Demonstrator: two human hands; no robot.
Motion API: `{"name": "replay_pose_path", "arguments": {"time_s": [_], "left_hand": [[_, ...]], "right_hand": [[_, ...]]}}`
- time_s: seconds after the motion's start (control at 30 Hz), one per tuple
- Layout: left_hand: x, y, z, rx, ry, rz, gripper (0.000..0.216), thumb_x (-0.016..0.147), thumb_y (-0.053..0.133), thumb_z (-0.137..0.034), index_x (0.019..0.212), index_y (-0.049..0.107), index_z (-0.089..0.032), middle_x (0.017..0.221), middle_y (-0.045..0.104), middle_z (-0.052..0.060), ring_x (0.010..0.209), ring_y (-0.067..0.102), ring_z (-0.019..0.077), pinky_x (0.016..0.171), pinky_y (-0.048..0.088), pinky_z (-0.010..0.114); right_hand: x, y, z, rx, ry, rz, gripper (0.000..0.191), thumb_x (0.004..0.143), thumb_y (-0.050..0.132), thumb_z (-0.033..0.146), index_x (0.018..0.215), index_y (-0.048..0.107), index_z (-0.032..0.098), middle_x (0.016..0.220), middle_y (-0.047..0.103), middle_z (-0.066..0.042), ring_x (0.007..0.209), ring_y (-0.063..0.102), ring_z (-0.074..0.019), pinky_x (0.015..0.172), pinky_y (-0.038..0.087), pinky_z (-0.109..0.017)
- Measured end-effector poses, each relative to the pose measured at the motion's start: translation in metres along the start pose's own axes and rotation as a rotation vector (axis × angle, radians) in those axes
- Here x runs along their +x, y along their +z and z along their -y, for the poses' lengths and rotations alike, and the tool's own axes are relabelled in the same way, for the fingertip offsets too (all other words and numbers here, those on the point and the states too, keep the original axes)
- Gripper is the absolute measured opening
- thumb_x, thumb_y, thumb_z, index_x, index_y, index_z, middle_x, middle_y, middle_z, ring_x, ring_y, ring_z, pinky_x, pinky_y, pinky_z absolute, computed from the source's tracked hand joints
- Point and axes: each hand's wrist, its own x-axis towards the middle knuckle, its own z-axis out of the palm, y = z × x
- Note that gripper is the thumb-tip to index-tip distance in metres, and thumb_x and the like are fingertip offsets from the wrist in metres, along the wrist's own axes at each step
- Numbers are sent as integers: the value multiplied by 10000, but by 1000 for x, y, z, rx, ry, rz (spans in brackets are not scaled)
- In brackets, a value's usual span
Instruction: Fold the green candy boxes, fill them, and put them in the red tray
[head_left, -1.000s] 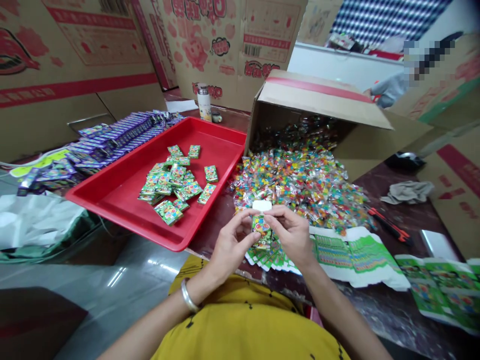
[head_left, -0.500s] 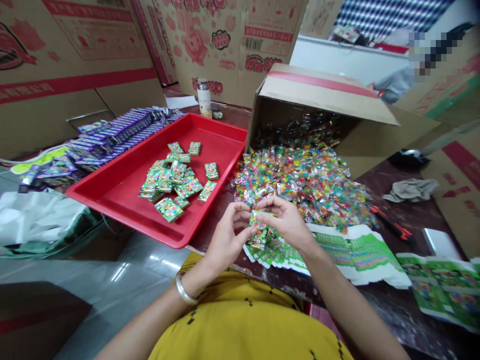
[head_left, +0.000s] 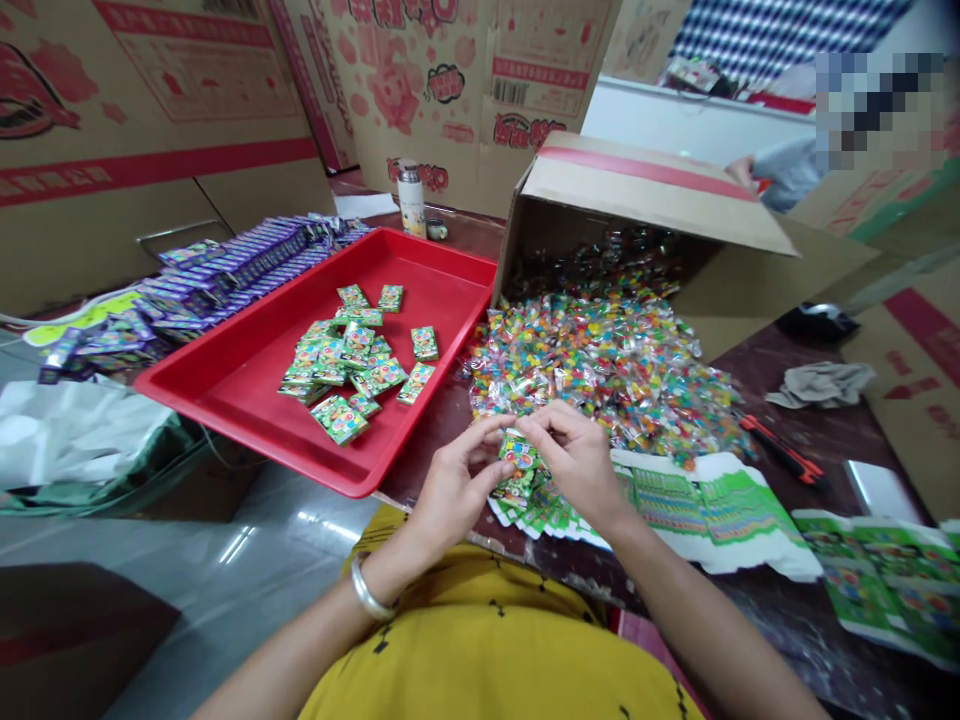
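Observation:
Between my two hands is a small green printed candy box [head_left: 517, 452], held over the near edge of the table. My left hand [head_left: 459, 482] grips its left side with thumb and fingers. At its top end my right hand [head_left: 576, 462] pinches the box with closed fingers, which partly hide it. Flat green box sleeves [head_left: 679, 510] lie fanned out beneath and to the right of my hands. Just beyond them spreads a heap of clear packets of colourful candies [head_left: 592, 365]. Several filled green boxes [head_left: 330, 358] lie in a red tray [head_left: 232, 385] on the left.
An open cardboard carton [head_left: 645, 180] lies on its side behind the candy packets. Stacked purple boxes [head_left: 247, 265] stand left of the tray, and a flask [head_left: 411, 200] behind it. At right are a red-black cutter [head_left: 784, 450], a rag [head_left: 821, 383] and green pouches [head_left: 885, 580]. Another person's sleeve [head_left: 787, 165] shows far right.
My right fingers have closed in at the top of the green box, and my left fingers have shifted slightly. The boxes in the tray stay where they were.

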Motion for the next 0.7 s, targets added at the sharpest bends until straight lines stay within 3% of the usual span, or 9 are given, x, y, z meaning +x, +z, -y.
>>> {"name": "replay_pose_path", "arguments": {"time_s": [0.07,0.1,0.2,0.27,0.43,0.53,0.63,0.7], "left_hand": [[2,-2,0,-29,6,-50,362,845,660,-196,1200,589,-217,984,608,28,823,620,138,755,512,257],[4,-3,0,-55,5,-71,341,841,670,-210,1171,585,-208,964,614,25,820,620,138,755,512,258],[10,-8,1,-133,-20,-92,352,818,706,-237,1135,557,-204,923,624,19,817,623,143,752,511,264],[12,-8,1,-158,-34,-86,361,811,713,-243,1131,552,-201,916,632,21,826,624,148,753,509,267],[7,-1,-1,-158,-45,-40,356,818,699,-258,1135,551,-189,942,653,39,844,632,157,758,512,274],[7,-7,-9,-71,-37,-5,345,828,685,-254,1139,550,-192,932,648,39,842,641,162,748,528,283],[22,-38,-27,178,74,-119,313,845,657,-234,1142,561,-206,971,633,48,870,656,181,774,550,320],[36,-70,-42,487,195,-310,344,851,648,-217,1186,570,-214,1058,625,72,953,647,214,855,537,375]], "right_hand": [[-5,-4,2,-33,-77,125,214,951,555,346,1022,712,220,1044,672,-72,982,627,-210,861,491,-348],[-7,-6,3,-52,-110,216,317,914,614,369,1201,648,239,1210,633,-85,1118,593,-235,946,477,-378],[-8,-13,0,-157,-208,406,923,700,833,380,1480,354,263,1515,392,-97,1385,379,-289,1135,349,-449],[-7,-14,-3,-217,-254,393,958,678,845,322,1481,327,259,1516,387,-97,1408,345,-283,1166,308,-456],[-7,-9,-9,-240,-244,328,804,652,831,255,1356,443,258,1336,543,-78,1269,495,-270,1075,421,-431],[-7,-9,-8,-193,-199,375,901,617,864,267,1394,407,267,1387,504,-82,1299,475,-274,1084,419,-430],[-4,-20,-7,-104,-153,358,1143,600,891,349,1520,215,293,1537,351,-103,1408,350,-301,1126,371,-469],[-2,-35,-9,-44,-98,219,1113,678,845,381,1541,146,309,1536,362,-105,1397,373,-297,1076,427,-467]]}}
